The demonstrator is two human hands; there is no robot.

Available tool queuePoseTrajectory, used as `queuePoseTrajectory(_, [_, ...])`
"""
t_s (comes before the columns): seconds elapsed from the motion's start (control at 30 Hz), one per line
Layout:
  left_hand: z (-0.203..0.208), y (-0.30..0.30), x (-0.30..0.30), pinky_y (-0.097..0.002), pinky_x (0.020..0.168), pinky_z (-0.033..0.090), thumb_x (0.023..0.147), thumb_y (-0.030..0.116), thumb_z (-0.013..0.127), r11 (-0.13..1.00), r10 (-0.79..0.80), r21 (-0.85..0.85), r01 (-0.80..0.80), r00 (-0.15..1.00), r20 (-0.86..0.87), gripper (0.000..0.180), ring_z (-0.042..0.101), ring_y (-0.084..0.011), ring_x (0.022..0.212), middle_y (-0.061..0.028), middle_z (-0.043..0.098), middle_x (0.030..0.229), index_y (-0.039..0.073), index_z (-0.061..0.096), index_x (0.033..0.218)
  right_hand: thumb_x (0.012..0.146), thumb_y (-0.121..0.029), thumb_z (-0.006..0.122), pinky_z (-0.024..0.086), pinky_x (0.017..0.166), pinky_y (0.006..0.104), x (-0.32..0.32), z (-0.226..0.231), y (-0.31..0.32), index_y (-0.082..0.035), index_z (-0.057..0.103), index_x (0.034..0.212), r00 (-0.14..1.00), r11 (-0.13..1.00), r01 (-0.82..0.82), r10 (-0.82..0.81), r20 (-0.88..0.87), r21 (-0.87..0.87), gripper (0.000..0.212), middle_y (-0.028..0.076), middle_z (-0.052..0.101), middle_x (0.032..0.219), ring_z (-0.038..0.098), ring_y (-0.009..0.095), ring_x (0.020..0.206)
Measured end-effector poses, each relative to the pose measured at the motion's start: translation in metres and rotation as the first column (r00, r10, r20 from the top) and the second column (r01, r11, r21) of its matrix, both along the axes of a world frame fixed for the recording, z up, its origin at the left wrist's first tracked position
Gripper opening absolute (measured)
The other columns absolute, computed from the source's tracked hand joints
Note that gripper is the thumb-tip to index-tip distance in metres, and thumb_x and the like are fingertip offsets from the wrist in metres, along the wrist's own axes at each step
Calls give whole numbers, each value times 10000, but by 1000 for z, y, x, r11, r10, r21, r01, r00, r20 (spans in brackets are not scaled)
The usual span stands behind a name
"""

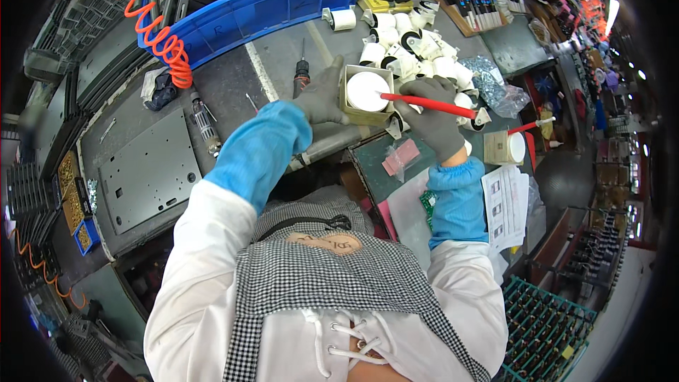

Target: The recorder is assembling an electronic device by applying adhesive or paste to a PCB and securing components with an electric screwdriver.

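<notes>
A small square cardboard box (359, 114) sits at the front edge of the bench, with a white round tub (367, 90) inside it. My left hand (322, 95), in a grey glove, grips the box from its left side. In my right hand (433, 114), also grey-gloved, is a long red stick-like tool (442, 106). Its left end reaches over the white tub; the tip's shape is too small to make out. Right behind my hands lies a heap of white casters (424, 49) with black wheels. A power screwdriver (302, 74) lies just beyond my left hand.
A blue crate (262, 10) of dark metal parts stands at the back, an orange coiled hose (170, 53) hanging before it. A black plate (152, 177) and another driver (204, 124) lie left. At right are a second box (497, 147) and paper sheets (505, 205).
</notes>
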State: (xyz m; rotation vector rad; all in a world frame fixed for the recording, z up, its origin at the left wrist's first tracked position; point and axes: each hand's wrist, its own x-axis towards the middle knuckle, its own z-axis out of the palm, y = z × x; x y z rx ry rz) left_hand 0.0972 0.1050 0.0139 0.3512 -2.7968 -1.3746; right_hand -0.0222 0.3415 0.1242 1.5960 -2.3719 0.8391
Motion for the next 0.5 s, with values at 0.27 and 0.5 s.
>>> queuePoseTrajectory(0.27, [-39, 3, -26, -387, 1109, 455, 560, 267, 1005, 968, -47, 212, 130, 932, -359, 933, 586, -249, 1299, -169, 642, 1380, 25, 603, 1366, 822, -206, 774, 398, 958, 511, -31, -36, -33, -122, 714, 949, 936, 935, -277, 315, -156, 222, 164, 110, 701, 917, 640, 340, 951])
queuePoseTrajectory(0.5, [-30, -18, -13, -417, 1201, 363, 480, 435, 997, 999, -10, 45, 12, 999, -37, 1539, 439, -393, 1458, -280, 419, 1568, -23, 89, 1636, 834, -195, 735, 352, 1080, 515, -3, -43, -58, -187, 712, 1069, 888, 903, -138, 294, -354, 406, 236, 43, 695, 947, 634, 253, 1070])
